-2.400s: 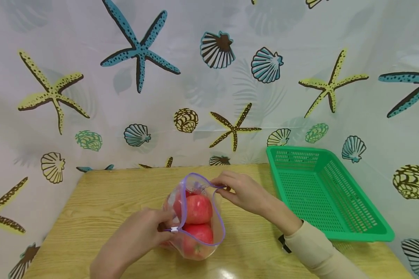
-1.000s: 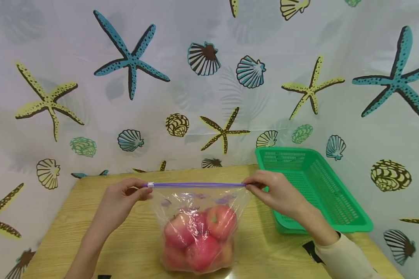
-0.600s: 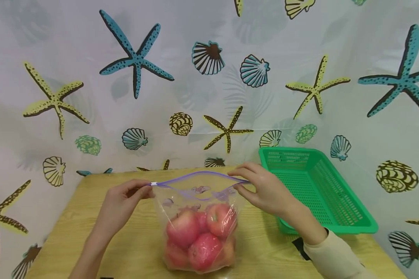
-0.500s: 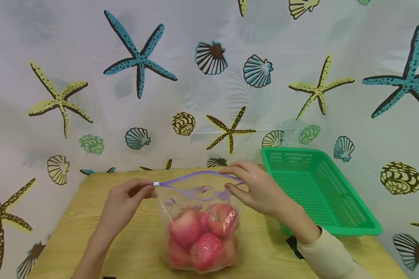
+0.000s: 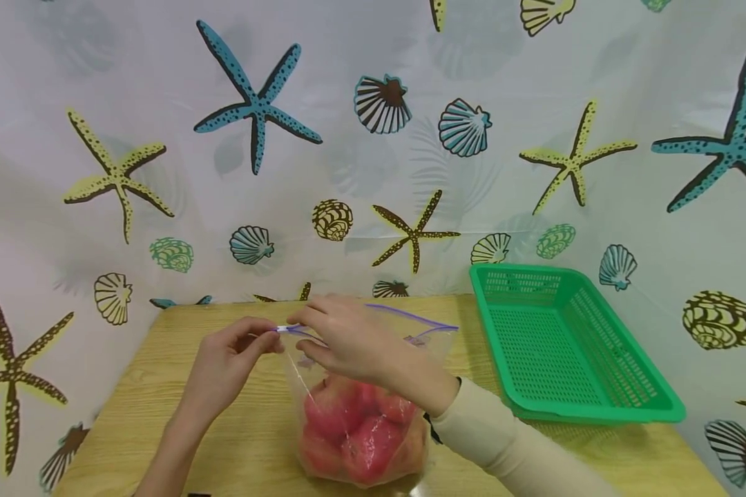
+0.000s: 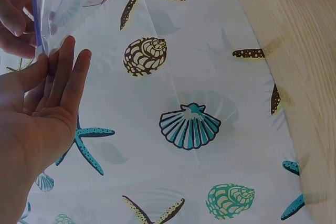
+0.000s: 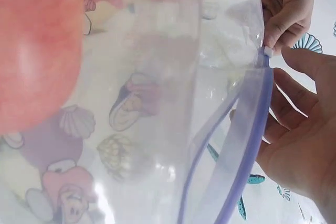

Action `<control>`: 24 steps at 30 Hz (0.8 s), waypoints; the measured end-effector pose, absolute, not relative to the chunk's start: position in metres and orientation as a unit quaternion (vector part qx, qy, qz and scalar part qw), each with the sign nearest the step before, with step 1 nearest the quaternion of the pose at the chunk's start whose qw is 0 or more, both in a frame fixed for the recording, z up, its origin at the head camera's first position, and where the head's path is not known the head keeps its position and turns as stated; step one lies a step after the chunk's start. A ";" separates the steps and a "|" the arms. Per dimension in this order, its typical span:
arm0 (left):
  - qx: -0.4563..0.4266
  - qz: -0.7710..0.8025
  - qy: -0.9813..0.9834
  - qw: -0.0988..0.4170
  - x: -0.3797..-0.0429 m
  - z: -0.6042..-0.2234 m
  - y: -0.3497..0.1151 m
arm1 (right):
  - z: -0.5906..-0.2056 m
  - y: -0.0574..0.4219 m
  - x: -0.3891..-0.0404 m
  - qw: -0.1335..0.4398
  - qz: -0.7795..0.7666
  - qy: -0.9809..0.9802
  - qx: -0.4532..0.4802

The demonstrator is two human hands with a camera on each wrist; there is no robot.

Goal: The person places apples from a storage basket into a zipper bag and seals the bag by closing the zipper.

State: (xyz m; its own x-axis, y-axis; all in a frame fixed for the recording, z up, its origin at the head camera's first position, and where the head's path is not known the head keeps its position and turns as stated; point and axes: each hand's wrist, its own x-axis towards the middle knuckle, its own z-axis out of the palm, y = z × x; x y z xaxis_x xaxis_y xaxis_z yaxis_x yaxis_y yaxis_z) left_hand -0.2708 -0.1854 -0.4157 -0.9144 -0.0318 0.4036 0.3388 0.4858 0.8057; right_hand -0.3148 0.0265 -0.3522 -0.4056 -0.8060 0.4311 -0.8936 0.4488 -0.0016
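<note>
A clear slider zipper bag point(image 5: 296, 400) full of red apples point(image 5: 373, 445) stands on the table. Its purple zip strip point(image 5: 410, 316) gapes toward the right. My left hand point(image 5: 224, 362) pinches the bag's top left corner, right at the white slider point(image 5: 282, 329). My right hand point(image 5: 363, 345) reaches across the bag mouth, fingertips close by that slider, and its forearm hides part of the apples. In the right wrist view, the thumb and fingers of the right hand point(image 7: 304, 124) lie spread on either side of the purple edge, the thumb tip beside the slider.
A green plastic basket point(image 5: 597, 414) with perforated walls stands at the right of the wooden table point(image 5: 161, 373). Behind the table hangs a pale curtain point(image 5: 348, 166) printed with starfish and shells. A small dark object point(image 5: 199, 495) shows at the bottom edge.
The bag was turned and its mouth pulled straight between both hands. The right hand then let go of the right corner and moved left to the slider; the mouth has parted.
</note>
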 end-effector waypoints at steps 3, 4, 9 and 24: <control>-0.098 -0.486 -0.846 0.197 -0.271 -0.417 -0.185 | -0.355 0.015 -0.315 0.181 0.084 -0.847 0.493; -0.100 -0.481 -0.847 0.201 -0.271 -0.417 -0.185 | -0.356 0.012 -0.315 0.180 0.074 -0.851 0.487; -0.117 -0.476 -0.845 0.213 -0.272 -0.416 -0.183 | -0.359 0.002 -0.317 0.180 0.058 -0.862 0.470; -0.170 -0.433 -0.836 0.291 -0.270 -0.417 -0.177 | -0.365 0.027 -0.315 0.240 0.089 -0.836 0.485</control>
State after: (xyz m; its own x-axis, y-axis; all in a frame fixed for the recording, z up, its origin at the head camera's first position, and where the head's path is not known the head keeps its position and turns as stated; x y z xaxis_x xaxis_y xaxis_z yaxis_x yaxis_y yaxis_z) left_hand -0.2698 -0.1767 -0.4170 -0.7736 0.0320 0.6329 0.5354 0.5673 0.6257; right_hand -0.3155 0.0270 -0.3654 -0.4142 -0.7683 0.4880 -0.8534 0.5142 0.0851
